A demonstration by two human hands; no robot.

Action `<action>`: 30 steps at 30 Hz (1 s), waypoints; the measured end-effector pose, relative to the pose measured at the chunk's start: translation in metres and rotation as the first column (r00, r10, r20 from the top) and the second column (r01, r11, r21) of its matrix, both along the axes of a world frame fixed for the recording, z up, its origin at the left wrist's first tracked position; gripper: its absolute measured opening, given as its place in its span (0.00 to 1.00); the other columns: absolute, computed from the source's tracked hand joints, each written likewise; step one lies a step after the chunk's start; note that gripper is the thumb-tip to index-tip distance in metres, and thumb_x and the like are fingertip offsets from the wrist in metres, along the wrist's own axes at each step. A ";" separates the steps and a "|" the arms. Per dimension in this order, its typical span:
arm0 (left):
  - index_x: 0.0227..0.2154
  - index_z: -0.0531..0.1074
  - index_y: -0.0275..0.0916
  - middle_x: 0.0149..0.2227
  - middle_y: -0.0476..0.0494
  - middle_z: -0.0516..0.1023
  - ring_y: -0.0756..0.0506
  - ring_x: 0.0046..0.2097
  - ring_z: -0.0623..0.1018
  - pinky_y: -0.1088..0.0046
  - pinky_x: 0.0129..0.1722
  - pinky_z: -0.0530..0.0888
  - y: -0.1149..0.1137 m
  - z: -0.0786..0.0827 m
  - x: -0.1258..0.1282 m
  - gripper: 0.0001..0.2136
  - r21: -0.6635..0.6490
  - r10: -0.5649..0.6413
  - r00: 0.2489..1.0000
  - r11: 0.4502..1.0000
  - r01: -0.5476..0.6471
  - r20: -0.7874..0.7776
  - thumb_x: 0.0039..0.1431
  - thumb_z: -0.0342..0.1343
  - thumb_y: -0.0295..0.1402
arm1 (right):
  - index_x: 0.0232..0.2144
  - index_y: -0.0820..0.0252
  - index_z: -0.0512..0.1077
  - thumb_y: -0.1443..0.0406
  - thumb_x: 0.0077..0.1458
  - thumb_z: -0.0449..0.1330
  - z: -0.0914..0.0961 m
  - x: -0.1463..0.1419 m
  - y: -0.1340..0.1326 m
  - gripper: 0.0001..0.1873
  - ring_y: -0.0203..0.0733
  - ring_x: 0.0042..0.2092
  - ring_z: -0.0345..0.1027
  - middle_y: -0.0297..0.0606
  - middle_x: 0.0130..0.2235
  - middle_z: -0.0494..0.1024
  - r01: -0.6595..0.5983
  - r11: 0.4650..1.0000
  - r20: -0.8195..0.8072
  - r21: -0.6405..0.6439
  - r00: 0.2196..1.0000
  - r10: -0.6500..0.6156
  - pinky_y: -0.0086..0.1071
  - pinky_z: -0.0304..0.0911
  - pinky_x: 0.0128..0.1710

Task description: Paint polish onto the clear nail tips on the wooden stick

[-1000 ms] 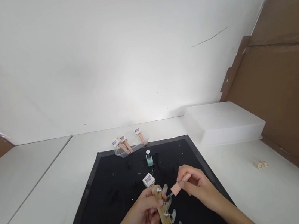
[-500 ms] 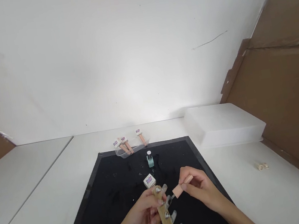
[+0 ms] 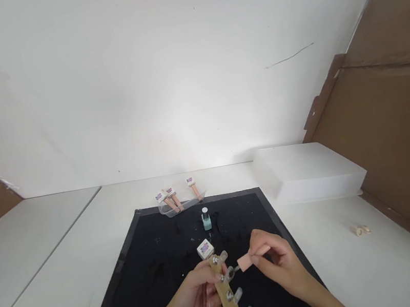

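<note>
My left hand (image 3: 198,297) is closed around a wooden stick (image 3: 226,300) that carries several clear nail tips on metal clips. My right hand (image 3: 278,261) pinches a peach-coloured polish brush cap (image 3: 250,259), its tip touching the second nail tip (image 3: 229,273) from the top. A white cube-shaped polish bottle (image 3: 204,249) stands on the black mat (image 3: 156,265) just beyond the stick. A mint-green polish bottle (image 3: 206,219) with its cap off stands further back.
A clear tray (image 3: 179,202) with three peach brush-capped bottles lies at the mat's far edge. A white plastic box (image 3: 309,172) sits to the right on the white table, with a small pale object (image 3: 360,229) near brown cardboard (image 3: 401,143).
The stick has shifted slightly up and to the right in my left hand. My right hand moved a little right, keeping the brush tip on the nail tip.
</note>
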State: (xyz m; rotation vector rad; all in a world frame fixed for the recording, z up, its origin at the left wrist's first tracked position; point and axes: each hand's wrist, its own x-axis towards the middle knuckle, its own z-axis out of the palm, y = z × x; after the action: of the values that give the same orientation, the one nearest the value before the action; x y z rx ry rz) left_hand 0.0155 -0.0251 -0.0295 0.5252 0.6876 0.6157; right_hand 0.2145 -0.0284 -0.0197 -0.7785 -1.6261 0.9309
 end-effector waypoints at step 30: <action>0.18 0.60 0.37 0.15 0.58 0.53 0.59 0.15 0.50 0.82 0.15 0.44 0.004 -0.010 -0.001 0.06 -0.100 -0.024 0.993 0.994 0.037 0.119 0.42 0.53 0.28 | 0.25 0.56 0.67 0.75 0.51 0.53 0.002 0.001 0.000 0.10 0.39 0.26 0.59 0.33 0.24 0.66 0.068 0.981 0.150 0.184 0.984 -0.096 0.32 0.54 0.24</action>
State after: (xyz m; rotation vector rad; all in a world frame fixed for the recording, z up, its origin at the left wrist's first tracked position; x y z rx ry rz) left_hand 0.0144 -0.0211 -0.0398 0.4002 0.5947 0.5750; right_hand 0.2155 -0.0288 -0.0178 -0.8050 -1.7740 0.6684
